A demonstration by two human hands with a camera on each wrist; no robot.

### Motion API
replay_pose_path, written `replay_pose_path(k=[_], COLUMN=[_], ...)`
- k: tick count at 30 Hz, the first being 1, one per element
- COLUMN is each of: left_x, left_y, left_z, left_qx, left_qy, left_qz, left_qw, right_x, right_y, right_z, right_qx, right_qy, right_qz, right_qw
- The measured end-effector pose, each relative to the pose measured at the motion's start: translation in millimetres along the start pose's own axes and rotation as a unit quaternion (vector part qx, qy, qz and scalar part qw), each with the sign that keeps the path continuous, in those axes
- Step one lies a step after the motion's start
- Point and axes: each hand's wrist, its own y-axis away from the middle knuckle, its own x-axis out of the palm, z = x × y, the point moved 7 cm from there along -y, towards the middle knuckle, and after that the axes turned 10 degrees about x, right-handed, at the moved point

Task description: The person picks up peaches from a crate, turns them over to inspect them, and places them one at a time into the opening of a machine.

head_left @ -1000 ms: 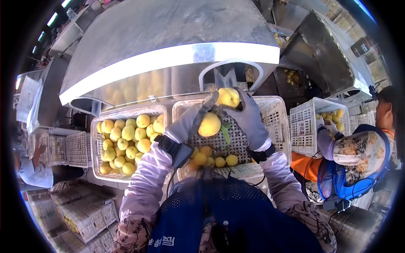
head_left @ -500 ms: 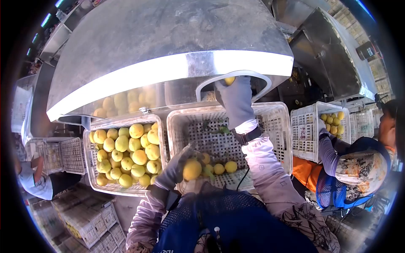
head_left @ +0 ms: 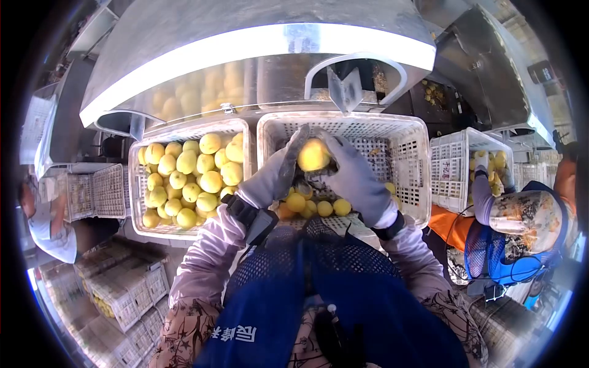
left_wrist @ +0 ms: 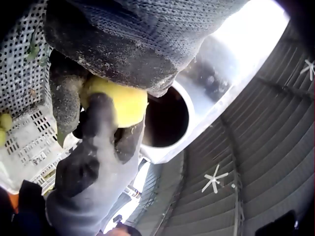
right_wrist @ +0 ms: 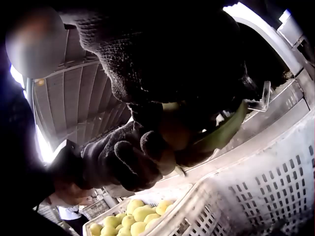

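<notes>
Both gloved hands meet over the right-hand crate around one yellow peach. My left hand grips it from the left, and my right hand holds it from the right. In the left wrist view, the peach sits between the dark palm of the left glove and the fingers of the right glove. The right wrist view is dark; a green leaf shows beside the gloves. Several yellow peaches lie at the crate's near side, below the hands.
Left of it stands a crate full of yellow peaches. Behind is a metal table with an arched opening in its front. A person works at another crate on the right. Stacked crates stand lower left.
A second ago, each hand held a peach. The right hand then reached with a yellow fruit into the arched opening and came back without it. The left hand rose from the crate's near side with its peach.
</notes>
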Motion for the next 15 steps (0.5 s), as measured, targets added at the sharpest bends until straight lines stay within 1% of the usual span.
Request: replay_pose_path(k=[1, 2, 3, 4, 5, 6, 7, 8, 9, 10, 11, 12, 13, 14, 15], left_x=[1, 2, 4, 15, 17, 16, 14, 13, 9, 14, 12, 8, 9, 6, 5], left_y=[-4, -9, -15, -13, -8, -10, -11, -11, -10, -6, -5, -4, -12, -13, -14], left_z=[-5, -11, -8, -4, 2, 0, -3, -5, 2, 11, 18, 18, -7, -12, -14], left_qx=[-0.011, -0.006, -0.139, -0.264, -0.273, -0.271, -0.277, -0.284, -0.194, -0.193, -0.158, -0.122, -0.231, -0.232, -0.246], left_qy=[0.025, 0.024, 0.233, 0.427, 0.492, 0.49, 0.497, 0.503, 0.446, 0.445, 0.4, 0.353, 0.433, 0.433, 0.39], left_qz=[-0.018, -0.015, -0.046, -0.071, -0.083, -0.078, -0.085, -0.093, -0.1, -0.101, -0.121, -0.14, -0.192, -0.195, -0.17], left_qw=[0.999, 1.0, 0.961, 0.862, 0.823, 0.825, 0.818, 0.811, 0.868, 0.868, 0.895, 0.917, 0.85, 0.849, 0.871], right_x=[1, 0, -6, -14, -21, -26, -29, -30, -35, -38, -38, -35, -35, -32, -24], right_y=[-1, -1, 0, 1, 4, 7, 7, 7, 9, 10, 12, 13, 12, 14, 12], right_z=[-5, -9, -11, -6, -7, -12, -16, -16, -16, -16, -18, -21, -12, 0, -6], right_qx=[0.038, 0.075, 0.111, 0.109, 0.154, 0.197, 0.154, 0.152, 0.15, 0.148, 0.177, 0.176, 0.082, -0.015, 0.023], right_qy=[-0.037, -0.075, -0.113, -0.112, -0.167, -0.221, -0.161, -0.16, -0.176, -0.193, -0.25, -0.25, -0.107, 0.04, 0.004], right_qz=[0.0, 0.001, -0.001, -0.007, -0.006, -0.005, -0.017, -0.021, -0.052, -0.081, -0.073, -0.072, -0.096, -0.115, -0.065], right_qw=[0.999, 0.994, 0.987, 0.988, 0.974, 0.955, 0.975, 0.975, 0.971, 0.967, 0.949, 0.949, 0.986, 0.992, 0.998])
